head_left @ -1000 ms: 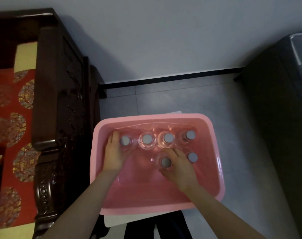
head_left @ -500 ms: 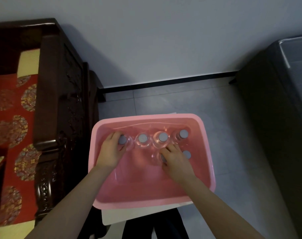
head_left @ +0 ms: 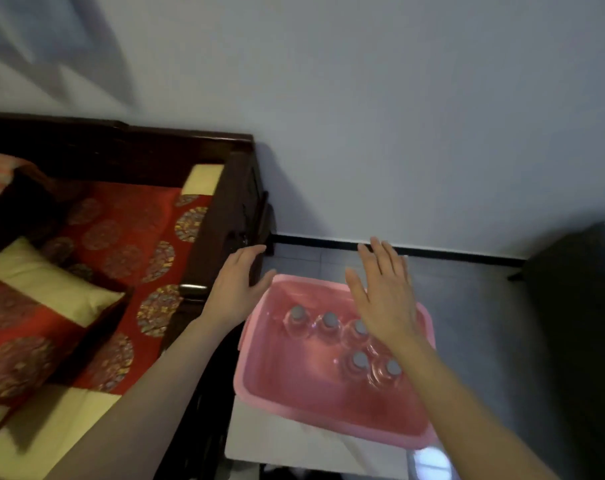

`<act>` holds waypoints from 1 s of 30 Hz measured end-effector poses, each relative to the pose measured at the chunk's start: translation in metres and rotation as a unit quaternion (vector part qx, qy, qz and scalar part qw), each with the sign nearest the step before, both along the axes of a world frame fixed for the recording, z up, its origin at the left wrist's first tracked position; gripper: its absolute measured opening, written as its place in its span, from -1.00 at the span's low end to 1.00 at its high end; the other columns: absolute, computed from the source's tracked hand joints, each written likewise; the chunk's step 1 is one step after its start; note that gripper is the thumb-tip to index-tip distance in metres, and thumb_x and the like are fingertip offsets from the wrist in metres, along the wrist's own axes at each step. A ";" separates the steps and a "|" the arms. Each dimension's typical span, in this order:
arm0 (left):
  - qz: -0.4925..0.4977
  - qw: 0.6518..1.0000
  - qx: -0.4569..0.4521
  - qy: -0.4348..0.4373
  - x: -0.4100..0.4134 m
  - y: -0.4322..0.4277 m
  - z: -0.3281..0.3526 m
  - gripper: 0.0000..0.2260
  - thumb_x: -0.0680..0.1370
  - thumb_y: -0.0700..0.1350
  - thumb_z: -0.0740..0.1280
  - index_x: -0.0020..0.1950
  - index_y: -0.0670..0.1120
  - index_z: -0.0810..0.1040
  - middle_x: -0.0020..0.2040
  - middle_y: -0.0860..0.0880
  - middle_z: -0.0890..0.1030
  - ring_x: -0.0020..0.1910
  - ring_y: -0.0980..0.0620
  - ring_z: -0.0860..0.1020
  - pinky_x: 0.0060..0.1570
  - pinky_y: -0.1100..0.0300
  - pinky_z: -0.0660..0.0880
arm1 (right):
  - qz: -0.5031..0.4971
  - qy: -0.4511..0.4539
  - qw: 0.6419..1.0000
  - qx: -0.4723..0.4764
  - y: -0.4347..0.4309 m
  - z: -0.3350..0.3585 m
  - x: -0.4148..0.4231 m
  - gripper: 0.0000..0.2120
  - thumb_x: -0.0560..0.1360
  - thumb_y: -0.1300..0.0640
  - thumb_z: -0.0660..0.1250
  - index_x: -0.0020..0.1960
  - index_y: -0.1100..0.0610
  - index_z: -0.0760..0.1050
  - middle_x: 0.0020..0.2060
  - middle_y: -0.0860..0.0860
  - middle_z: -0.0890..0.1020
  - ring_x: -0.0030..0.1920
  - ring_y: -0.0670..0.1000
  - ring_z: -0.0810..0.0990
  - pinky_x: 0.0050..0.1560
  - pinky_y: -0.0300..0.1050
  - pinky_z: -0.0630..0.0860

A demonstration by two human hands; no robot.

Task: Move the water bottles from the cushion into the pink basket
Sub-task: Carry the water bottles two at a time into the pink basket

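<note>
Left hand (head_left: 237,292) spread, empty, over dark wooden sofa arm (head_left: 221,216), beside pink basket (head_left: 328,424). Right hand (head_left: 384,296) flat, fingers straight, empty, above grey-capped water bottles (head_left: 328,322) upright inside basket.

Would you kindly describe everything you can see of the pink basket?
The pink basket is a rectangular tub, plastic-looking, with rounded corners and a rolled rim. It sits on a white surface beside the dark wooden sofa frame. Five capped clear bottles stand inside, toward its far side; the right hand hovers above them, open. Nothing visibly grips it.
</note>
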State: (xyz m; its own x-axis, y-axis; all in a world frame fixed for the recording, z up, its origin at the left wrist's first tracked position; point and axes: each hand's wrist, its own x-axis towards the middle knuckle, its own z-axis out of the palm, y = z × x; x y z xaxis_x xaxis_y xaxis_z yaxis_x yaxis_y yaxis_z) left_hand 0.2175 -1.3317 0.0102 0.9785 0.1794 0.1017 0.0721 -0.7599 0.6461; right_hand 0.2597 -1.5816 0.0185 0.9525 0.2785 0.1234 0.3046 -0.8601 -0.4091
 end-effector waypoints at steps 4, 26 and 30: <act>0.087 0.993 0.032 -0.071 -0.050 0.052 0.063 -0.56 0.54 -0.06 0.35 0.40 -0.11 0.41 0.38 -0.08 0.45 0.39 -0.04 0.37 0.37 0.13 0.27 | 0.056 -0.039 0.997 0.023 0.053 0.055 -0.003 -0.39 0.58 -0.21 -0.10 0.49 0.10 0.25 0.51 0.07 0.24 0.53 0.07 0.09 0.53 0.09 -0.01; 0.562 0.814 0.025 -0.147 -0.621 0.319 0.211 -0.40 0.50 -0.08 0.40 0.50 -0.03 0.26 0.46 -0.05 0.37 0.41 0.01 0.34 0.30 0.20 0.23 | 0.408 -0.046 0.893 0.185 0.465 0.190 -0.336 -0.43 0.58 -0.24 -0.03 0.43 0.06 0.35 0.49 0.06 0.29 0.51 0.03 0.12 0.47 0.01 0.07; 0.564 0.817 0.014 -0.119 -0.673 0.342 0.213 -0.38 0.51 -0.10 0.39 0.52 -0.03 0.22 0.48 -0.05 0.33 0.45 0.00 0.31 0.40 0.06 0.27 | 0.443 -0.060 0.877 0.176 0.505 0.182 -0.382 -0.45 0.60 -0.23 0.01 0.42 0.07 0.36 0.48 0.07 0.29 0.51 0.06 0.12 0.48 0.06 0.10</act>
State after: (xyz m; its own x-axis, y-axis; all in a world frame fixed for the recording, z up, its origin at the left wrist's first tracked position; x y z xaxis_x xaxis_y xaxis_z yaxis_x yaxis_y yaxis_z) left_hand -0.4551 -0.9899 0.2237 0.1445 0.9479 0.2838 0.6117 -0.3110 0.7274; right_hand -0.1220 -1.0765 0.2010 0.3557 0.8277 0.4340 0.8484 -0.0911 -0.5215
